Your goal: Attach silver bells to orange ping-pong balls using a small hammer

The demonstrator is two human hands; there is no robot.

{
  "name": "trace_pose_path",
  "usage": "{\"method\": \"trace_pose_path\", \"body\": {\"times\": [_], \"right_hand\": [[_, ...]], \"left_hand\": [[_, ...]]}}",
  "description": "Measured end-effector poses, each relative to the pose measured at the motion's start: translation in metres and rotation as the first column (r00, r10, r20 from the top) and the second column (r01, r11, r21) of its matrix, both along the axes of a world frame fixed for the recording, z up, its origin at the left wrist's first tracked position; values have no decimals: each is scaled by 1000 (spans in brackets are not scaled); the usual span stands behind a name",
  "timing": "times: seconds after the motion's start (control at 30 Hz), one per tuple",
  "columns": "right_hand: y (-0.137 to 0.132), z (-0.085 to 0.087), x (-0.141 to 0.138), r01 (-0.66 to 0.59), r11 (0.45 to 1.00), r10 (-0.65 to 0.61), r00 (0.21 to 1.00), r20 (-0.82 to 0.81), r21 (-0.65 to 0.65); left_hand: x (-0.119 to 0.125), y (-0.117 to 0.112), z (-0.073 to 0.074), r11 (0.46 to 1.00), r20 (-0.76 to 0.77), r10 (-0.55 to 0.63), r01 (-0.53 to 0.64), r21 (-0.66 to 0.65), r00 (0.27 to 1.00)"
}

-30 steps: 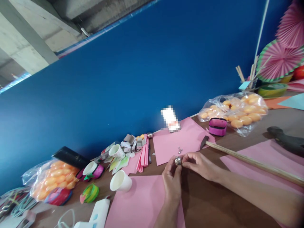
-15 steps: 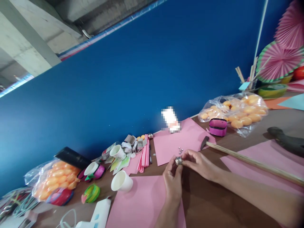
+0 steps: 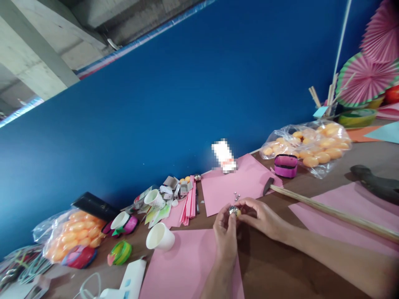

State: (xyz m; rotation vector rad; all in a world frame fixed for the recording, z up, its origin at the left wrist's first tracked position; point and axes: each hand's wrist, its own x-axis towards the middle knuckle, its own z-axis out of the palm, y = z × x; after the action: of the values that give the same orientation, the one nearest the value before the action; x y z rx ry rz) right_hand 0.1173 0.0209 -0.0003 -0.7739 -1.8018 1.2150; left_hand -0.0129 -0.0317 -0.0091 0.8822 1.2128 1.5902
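Note:
A small shiny silver ball (image 3: 233, 210) sits between the fingertips of both hands, above the table's middle. My left hand (image 3: 225, 236) pinches it from the left, thumb in front. From the right, the thumb and index finger of my right hand (image 3: 261, 216) close on its side, where a small yellow-orange patch shows; I cannot make out if that is a separate piece. Just beyond the fingers, several tiny silver bits (image 3: 237, 196) lie on a pink sheet (image 3: 218, 195). Another pink sheet (image 3: 183, 265) lies under my left forearm, with a white paper cup (image 3: 160, 237) at its far left corner.
A hammer (image 3: 324, 207) with a wooden handle lies to the right. Bags of orange plastic balls stand at the back right (image 3: 324, 145) and far left (image 3: 75, 232). Pink paper strips (image 3: 188, 203), small boxes and a white power strip (image 3: 132, 278) are on the left. A blue wall (image 3: 187, 104) rises behind.
The silver ball has turned slightly between my fingers, and a yellow-orange patch now shows at its right side. Both hands have otherwise hardly moved.

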Motion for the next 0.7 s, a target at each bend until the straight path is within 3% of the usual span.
{"method": "trace_pose_path", "body": {"times": [0.23,0.7], "right_hand": [[1,2,0,-2,999,2,1000,3,-36],[-1,-4,-1,19,1000,-19,1000,11,-10]], "left_hand": [[0,-3,4,997,132,-71,75,-26,989],[2,-5,8,998,20,-36,37,-48,999]]}}
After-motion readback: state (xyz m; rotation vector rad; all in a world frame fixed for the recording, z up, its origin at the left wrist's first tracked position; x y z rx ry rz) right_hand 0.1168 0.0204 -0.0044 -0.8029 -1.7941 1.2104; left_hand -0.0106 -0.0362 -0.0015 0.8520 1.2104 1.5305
